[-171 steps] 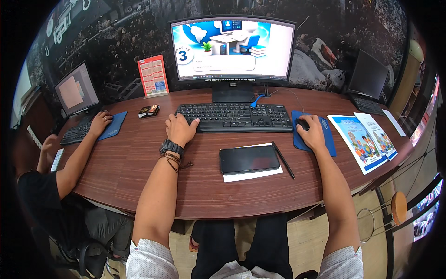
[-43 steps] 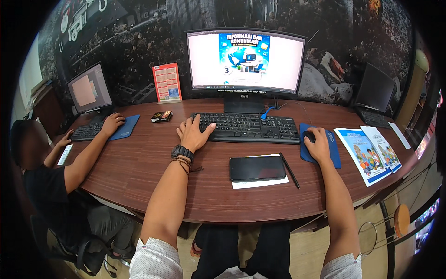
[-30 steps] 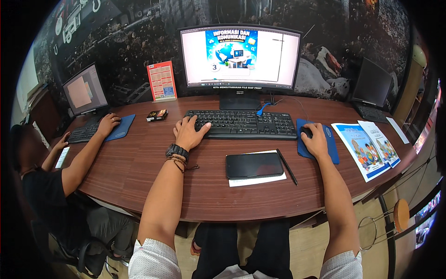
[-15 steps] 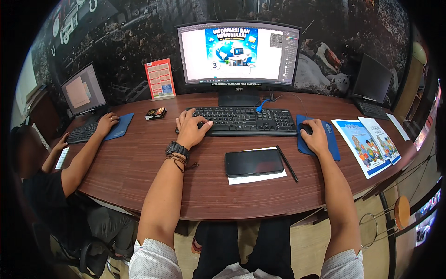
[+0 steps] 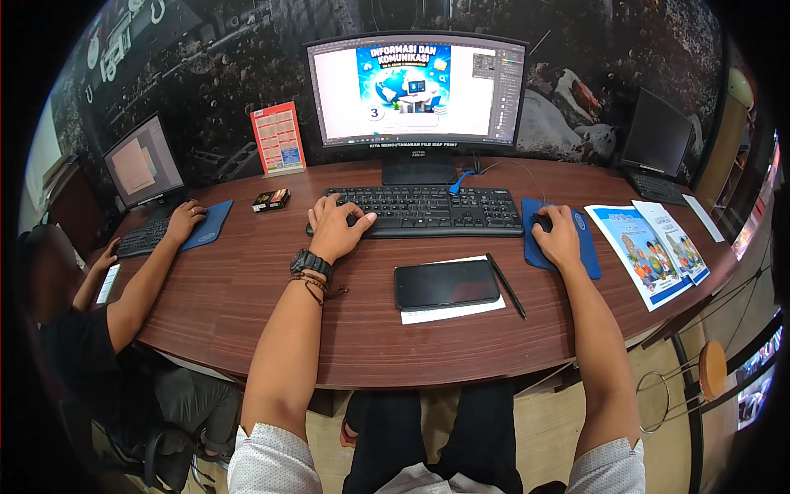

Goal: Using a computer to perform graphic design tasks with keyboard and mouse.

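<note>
My left hand [image 5: 337, 224] rests on the left end of a black keyboard [image 5: 436, 212], fingers spread and bent over the keys, a dark watch and bracelets on its wrist. My right hand [image 5: 558, 236] is wrapped round a black mouse [image 5: 543, 222] on a blue mat [image 5: 580, 258]. Ahead stands a curved monitor [image 5: 325, 99] showing a blue illustrated cover with side panels. Between my forearms a black phone [image 5: 447, 285] lies on white paper [image 5: 448, 312], with a black pen [image 5: 506, 285] beside it.
A co-worker [image 5: 86, 346] sits at my left with a second computer [image 5: 144, 160]. The desk [image 5: 206, 305] also holds a red calendar [image 5: 278, 138], a small dark box [image 5: 271, 200], printed booklets [image 5: 646, 251] and, back right, another screen [image 5: 658, 132]. A round stool [image 5: 711, 370] stands at right.
The monitor went from an enlarged part of the cover to the whole cover, and side panels appeared. My fingers shifted slightly on the keyboard; my right hand stayed on the mouse.
</note>
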Available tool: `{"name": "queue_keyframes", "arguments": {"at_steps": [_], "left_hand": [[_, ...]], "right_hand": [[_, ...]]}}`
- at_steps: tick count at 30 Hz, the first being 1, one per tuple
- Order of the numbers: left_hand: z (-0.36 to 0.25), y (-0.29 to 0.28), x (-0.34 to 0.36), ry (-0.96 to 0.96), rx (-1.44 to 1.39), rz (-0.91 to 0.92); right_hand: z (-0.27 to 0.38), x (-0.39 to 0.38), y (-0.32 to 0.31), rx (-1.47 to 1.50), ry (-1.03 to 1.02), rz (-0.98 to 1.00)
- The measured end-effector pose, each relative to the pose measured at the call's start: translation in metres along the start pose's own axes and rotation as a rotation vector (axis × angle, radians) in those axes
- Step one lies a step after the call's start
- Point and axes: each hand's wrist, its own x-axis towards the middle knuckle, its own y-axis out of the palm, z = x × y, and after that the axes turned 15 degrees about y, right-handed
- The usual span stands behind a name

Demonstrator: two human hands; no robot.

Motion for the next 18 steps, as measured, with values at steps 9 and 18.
{"name": "queue_keyframes", "arguments": {"at_steps": [9, 18], "left_hand": [[0.008, 0.005, -0.002, -0.059, 0.019, -0.03], [0.01, 0.005, -0.004, -0.132, 0.052, 0.037]], "right_hand": [[-0.004, 0.002, 0.004, -0.025, 0.013, -0.05], [0.001, -0.001, 0.001, -0.004, 0.012, -0.057]]}}
